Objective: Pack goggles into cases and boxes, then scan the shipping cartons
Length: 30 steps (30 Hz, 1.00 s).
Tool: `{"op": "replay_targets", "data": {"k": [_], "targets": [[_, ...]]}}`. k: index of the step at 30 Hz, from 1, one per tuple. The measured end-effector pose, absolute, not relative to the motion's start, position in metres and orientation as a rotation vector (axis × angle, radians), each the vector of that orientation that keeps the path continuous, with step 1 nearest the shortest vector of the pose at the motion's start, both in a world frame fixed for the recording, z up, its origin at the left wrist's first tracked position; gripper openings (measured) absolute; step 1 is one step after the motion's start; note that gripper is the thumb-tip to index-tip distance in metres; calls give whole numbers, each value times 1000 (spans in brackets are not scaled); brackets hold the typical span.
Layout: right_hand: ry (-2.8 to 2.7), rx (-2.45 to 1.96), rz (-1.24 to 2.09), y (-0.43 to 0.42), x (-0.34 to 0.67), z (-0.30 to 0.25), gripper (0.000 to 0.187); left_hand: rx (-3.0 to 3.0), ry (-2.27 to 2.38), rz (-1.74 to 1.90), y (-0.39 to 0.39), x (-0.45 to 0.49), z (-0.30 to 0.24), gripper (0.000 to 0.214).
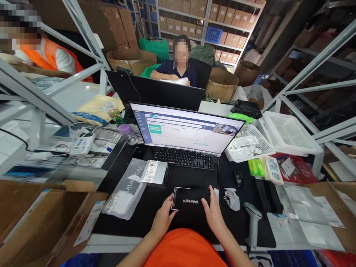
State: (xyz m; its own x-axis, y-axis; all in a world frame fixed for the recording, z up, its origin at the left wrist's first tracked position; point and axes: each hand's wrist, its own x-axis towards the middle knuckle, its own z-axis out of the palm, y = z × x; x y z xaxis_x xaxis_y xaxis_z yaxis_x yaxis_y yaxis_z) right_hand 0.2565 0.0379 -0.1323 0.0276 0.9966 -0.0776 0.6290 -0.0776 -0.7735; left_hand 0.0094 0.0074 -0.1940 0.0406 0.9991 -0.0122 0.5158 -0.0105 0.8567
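Both my hands hold a black case with upside-down white "Wakening" lettering point(190, 201), low over the black desk mat. My left hand point(165, 215) grips its left end, where a white edge shows under the black. At the right end, my right hand point(213, 209) closes with the thumb on top. Beyond the case lies a small silver box with a white label point(154, 171). It rests partly on a clear plastic bag with lettering point(126, 193). Right of my right hand is a grey cloth pouch point(232, 199).
A monitor point(186, 129) stands behind a keyboard point(185, 158). To the right are a mouse point(238, 178), a barcode scanner point(253, 224) and a white basket point(250, 142). An open cardboard box point(50, 222) is at left. A person point(180, 68) sits opposite; another point(55, 55) is far left.
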Motion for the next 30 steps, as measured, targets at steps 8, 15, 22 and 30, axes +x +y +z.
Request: {"op": "replay_targets", "data": {"k": [8,15,22,30], "targets": [[-1799,-1874,432,33,248,-155,65,1726,1629,836,9,9,-196,44],[-1850,-1865,426,11,275,-149,38,1927,1761,600,9,11,-187,34],[-2258,-1860,354,1,268,-171,48,2104,1741,554,12,8,-185,36],[-2363,-1860,315,8,247,-168,76,2383,1681,803,10,7,-164,35]]}}
